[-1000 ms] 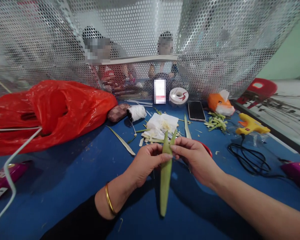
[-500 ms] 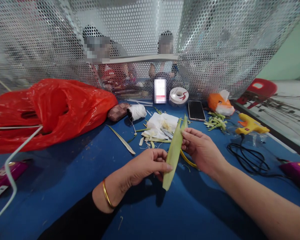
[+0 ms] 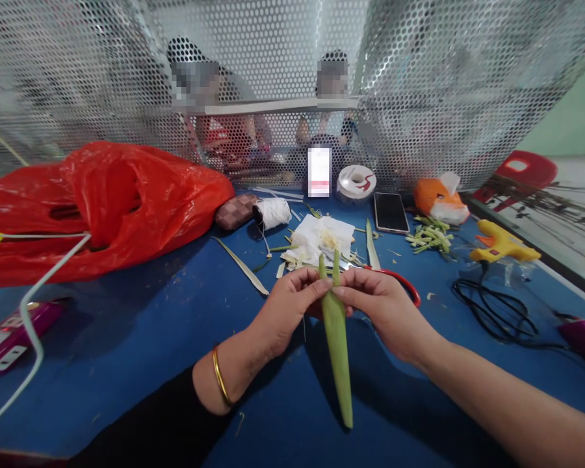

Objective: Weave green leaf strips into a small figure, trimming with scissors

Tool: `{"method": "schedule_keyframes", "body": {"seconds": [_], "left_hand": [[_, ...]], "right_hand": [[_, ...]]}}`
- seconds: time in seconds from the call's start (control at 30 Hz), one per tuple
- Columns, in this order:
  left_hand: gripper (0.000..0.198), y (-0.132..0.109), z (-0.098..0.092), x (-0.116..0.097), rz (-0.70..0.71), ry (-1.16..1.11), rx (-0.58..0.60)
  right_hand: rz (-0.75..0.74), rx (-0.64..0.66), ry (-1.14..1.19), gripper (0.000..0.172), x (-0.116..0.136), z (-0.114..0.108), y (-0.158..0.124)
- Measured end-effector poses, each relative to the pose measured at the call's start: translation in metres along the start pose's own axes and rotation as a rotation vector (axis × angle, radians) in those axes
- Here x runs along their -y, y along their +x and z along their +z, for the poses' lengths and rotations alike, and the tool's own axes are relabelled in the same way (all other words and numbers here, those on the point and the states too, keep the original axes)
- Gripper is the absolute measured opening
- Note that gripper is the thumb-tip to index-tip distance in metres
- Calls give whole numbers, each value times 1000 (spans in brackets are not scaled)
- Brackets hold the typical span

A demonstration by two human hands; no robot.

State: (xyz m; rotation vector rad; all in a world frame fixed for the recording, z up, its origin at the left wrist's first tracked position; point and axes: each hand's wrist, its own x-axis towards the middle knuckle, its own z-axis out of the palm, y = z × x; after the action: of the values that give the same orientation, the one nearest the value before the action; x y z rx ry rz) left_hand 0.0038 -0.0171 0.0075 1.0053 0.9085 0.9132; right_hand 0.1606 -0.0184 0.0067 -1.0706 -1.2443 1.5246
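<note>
A long pale green leaf strip (image 3: 337,351) hangs point-down over the blue table (image 3: 141,338). Its forked upper end is pinched from both sides. My left hand (image 3: 285,309), with a gold bangle on the wrist, grips the left side of that end with closed fingers. My right hand (image 3: 383,305) pinches the right side, thumb and fingertips pressed on the leaf. Red-handled scissors (image 3: 402,283) lie just behind my right hand, partly hidden by it.
A red plastic bag (image 3: 102,208) fills the left. Behind the hands lie white paper with leaf scraps (image 3: 322,237), a thread spool (image 3: 273,212), a phone (image 3: 390,212), a tape roll (image 3: 355,183) and a yellow glue gun (image 3: 502,242) with black cord (image 3: 497,309). Two people sit behind the perforated screen (image 3: 443,84).
The leaf, tilted and raised half a second ago, is back upright with its tip pointing down. Both hands have come together again at its forked top.
</note>
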Motion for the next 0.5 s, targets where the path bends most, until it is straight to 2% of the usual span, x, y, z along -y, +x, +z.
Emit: {"method": "schedule_keyframes", "body": {"seconds": [0.27, 0.5], "left_hand": [[29, -1, -1, 1, -39, -29, 30], [28, 1, -2, 3, -40, -24, 19]], "right_hand": [[-41, -54, -5, 19, 0, 2, -2], [-29, -40, -9, 21, -4, 4, -2]]}}
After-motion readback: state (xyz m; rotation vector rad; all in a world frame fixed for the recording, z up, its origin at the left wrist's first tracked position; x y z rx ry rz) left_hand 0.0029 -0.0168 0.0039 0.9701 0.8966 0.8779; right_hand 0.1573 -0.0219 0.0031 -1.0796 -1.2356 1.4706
